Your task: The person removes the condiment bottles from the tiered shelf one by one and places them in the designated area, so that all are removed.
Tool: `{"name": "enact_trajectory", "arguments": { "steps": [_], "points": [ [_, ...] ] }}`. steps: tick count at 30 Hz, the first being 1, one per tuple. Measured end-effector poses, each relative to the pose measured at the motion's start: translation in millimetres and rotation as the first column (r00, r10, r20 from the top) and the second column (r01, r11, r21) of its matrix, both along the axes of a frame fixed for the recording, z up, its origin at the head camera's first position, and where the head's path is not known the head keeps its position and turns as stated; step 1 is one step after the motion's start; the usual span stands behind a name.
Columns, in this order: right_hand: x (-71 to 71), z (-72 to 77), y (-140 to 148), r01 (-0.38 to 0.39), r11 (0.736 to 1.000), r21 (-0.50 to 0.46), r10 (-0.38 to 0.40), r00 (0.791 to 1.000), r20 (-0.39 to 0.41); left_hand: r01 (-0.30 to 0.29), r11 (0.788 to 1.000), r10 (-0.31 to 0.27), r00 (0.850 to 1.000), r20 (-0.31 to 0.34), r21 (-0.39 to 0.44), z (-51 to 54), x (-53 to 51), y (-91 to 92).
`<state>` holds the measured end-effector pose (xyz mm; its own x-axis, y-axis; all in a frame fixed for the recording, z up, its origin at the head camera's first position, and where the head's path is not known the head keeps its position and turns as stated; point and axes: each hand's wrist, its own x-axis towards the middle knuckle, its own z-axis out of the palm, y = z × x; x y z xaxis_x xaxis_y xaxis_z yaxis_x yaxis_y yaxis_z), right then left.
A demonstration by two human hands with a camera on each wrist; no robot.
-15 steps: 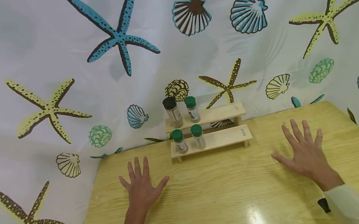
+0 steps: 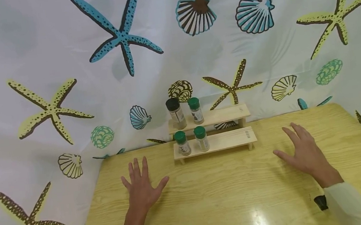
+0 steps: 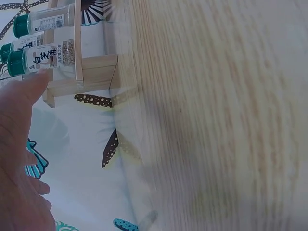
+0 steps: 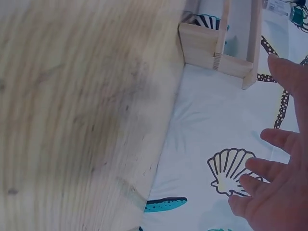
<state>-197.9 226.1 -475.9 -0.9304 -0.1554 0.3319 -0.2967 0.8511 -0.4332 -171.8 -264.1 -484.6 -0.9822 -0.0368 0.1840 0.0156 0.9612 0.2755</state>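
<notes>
My left hand point(image 2: 142, 191) hovers over the left part of the table, fingers spread and holding nothing. On the right side, my right hand point(image 2: 307, 156) is over the wood too, with its fingers a little bent and nothing in them. Between and beyond the hands stands a two-step wooden rack point(image 2: 226, 140). Its upper step carries a black-capped spice jar point(image 2: 176, 114) and a green-capped jar point(image 2: 196, 111). Two more green-capped jars stand on the lower step, a left one point(image 2: 182, 144) and a right one point(image 2: 201, 139). In the left wrist view, a jar point(image 3: 41, 57) shows a printed label.
The wooden table point(image 2: 215, 196) reaches back to a white curtain point(image 2: 44, 39) printed with starfish and shells. That curtain hangs close behind the rack and along the left side. A bright reflection lies on the table's near part.
My right hand's fingers have gone from widely spread to closer together and slightly bent. The left hand has barely moved. The head view has shifted slightly; the rack and jars stay put.
</notes>
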Motion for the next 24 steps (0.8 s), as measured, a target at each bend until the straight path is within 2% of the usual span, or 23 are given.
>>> {"name": "enact_trajectory", "arguments": {
  "steps": [4,8,12,18,21,24],
  "points": [
    [-6.8,3.1,-3.7,-0.008,0.998,-0.064,0.012,0.998,0.064,0.014,1.000,-0.013,0.996,-0.083,0.009,2.0,-2.9,-1.3],
    [-16.0,1.7,-5.0,-0.010,0.993,-0.119,0.021,0.996,0.088,0.034,0.998,-0.025,0.984,-0.178,0.043,5.1,-9.0,-1.7],
    [-25.3,-0.3,-3.3,-0.021,0.977,-0.211,0.053,0.988,0.145,0.038,0.993,-0.014,0.978,-0.206,0.112,10.2,-15.2,-1.1],
    [-37.5,-5.0,-2.9,-0.006,0.918,-0.397,0.129,0.950,0.284,0.045,0.976,0.002,0.977,-0.214,0.214,18.7,-22.2,-1.2],
    [-43.2,-9.5,-5.2,0.004,0.889,-0.458,0.160,0.935,0.317,0.053,0.966,0.008,0.971,-0.238,0.253,19.2,-26.8,-2.3],
    [-47.7,-13.7,-8.5,0.004,0.864,-0.503,0.181,0.930,0.319,0.068,0.949,0.018,0.963,-0.268,0.306,20.5,-31.9,-1.7]
  ]
}}
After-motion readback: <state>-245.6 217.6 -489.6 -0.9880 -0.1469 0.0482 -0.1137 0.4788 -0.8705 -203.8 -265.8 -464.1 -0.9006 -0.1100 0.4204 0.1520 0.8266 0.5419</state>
